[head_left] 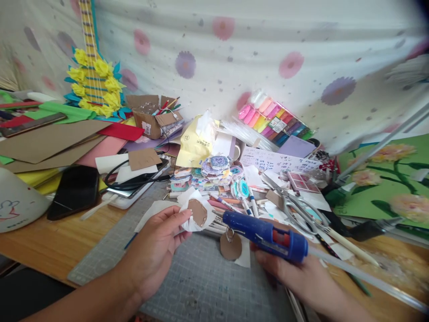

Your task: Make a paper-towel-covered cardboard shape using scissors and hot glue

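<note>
Between thumb and fingers, my left hand (161, 246) pinches a white paper piece (188, 198) with a brown cardboard disc (199, 212) on it. My right hand (288, 270) is wrapped round a blue glue gun (261, 235), whose nozzle points left, close to the disc's right side. A clear glue stick (365, 275) runs out of the gun's back end. Below the nozzle, another round cardboard disc (231, 247) lies on white paper over the grey cutting mat (201, 279).
Behind the hands lie stacked paper rounds (216, 167), markers (253, 203) and scissors (296, 208). A black phone (77, 193) and cardboard sheets (50, 145) lie at the left. A yellow bag (192, 145), a clay set (275, 118) and a green flower picture (385, 179) stand farther back.
</note>
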### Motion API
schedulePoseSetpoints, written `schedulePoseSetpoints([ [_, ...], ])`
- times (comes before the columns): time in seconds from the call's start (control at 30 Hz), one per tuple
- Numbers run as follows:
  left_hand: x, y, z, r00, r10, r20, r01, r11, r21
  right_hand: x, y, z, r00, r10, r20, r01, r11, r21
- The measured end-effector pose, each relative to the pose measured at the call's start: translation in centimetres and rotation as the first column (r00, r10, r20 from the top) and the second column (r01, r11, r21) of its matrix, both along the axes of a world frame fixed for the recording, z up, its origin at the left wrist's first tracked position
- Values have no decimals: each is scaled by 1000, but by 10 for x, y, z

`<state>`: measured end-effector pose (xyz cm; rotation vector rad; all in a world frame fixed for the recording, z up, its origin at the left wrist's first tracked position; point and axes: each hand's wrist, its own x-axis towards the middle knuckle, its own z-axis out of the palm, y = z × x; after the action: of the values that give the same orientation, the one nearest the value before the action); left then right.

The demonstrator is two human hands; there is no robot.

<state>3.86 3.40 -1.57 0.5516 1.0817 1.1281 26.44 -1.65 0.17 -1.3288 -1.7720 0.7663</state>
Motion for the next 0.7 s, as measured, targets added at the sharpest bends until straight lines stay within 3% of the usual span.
schedulePoseSetpoints([
  [0.13, 4, -6, 0, 997, -71, 19, 71, 997, -29, 25, -7, 3, 946, -220, -238, 174, 965, -196],
  [0.23, 7, -8, 6, 997, -71, 28, 73, 995, -71, 65, -22, 9, 847, -393, -358, 326, 916, -235],
  [0.3, 8, -7, 11, 998, -54, 25, 56, 994, -93, 102, -38, 9, 749, -551, -369, 508, 834, -214],
  [0.4, 7, -2, 13, 999, -4, 35, 7, 996, -92, 156, -65, 3, 548, -793, -265, 775, 601, -196],
  [0.5, 5, 2, 10, 998, 43, 50, -38, 995, -96, 193, -88, -9, 380, -903, -201, 888, 417, -192],
  [0.6, 5, 1, 9, 999, 40, 23, -38, 994, -104, 210, -99, -21, 296, -937, -186, 929, 328, -175],
  [0.7, 7, -4, 12, 1000, -17, 15, 18, 998, -65, 218, -98, -31, 292, -930, -224, 937, 325, -128],
])
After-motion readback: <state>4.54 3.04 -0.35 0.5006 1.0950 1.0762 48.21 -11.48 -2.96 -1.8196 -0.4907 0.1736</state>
